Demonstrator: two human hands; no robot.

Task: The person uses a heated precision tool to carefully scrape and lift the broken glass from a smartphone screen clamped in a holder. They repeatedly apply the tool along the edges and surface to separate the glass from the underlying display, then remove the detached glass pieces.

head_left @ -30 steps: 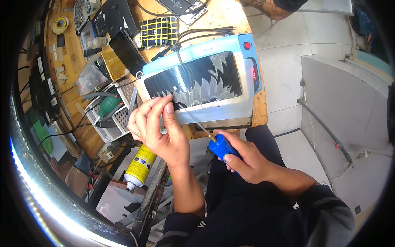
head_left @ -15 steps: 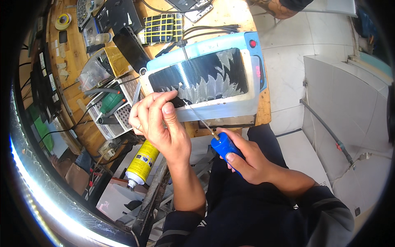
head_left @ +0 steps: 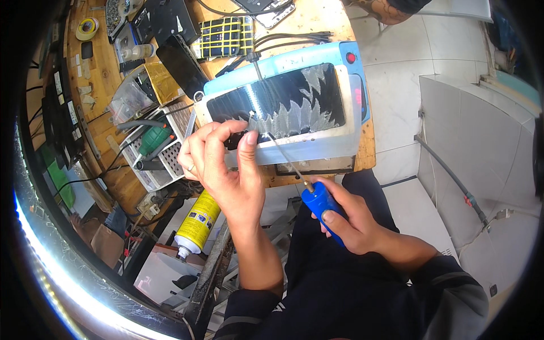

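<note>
L hand: left hand [head_left: 229, 167] over panel's front-left edge; thumb + index spread apart, other fingers bent. Can't tell if fingertips touch glass or grip a shred.
R hand: right hand [head_left: 354, 224] wrapped round blue handle of thin-shafted tool [head_left: 322, 205], just fwd of bench's front edge.
Tool tip: shaft runs up-left across mat to panel's front edge, near L thumb; contact unclear.
Panel: black glass screen panel [head_left: 272, 102] flat atop blue heater unit [head_left: 300, 56]; jagged grey film on front + RH part.
Mat: translucent whitish mat [head_left: 334, 150] sticks out past panel's front edge.
Back edge: black-knobbed rod [head_left: 253, 57] points at panel; black cables [head_left: 292, 38] behind unit.
L side: tight; white perforated basket [head_left: 170, 165] w/ green-handled tool [head_left: 154, 140] near hand. Yellow aerosol can [head_left: 198, 224] left of L wrist.
R side: bench [head_left: 367, 154] ends just past unit; wide gap to pale wall block [head_left: 476, 136].
Co-worker: arm [head_left: 385, 10] at top, well apart.
</note>
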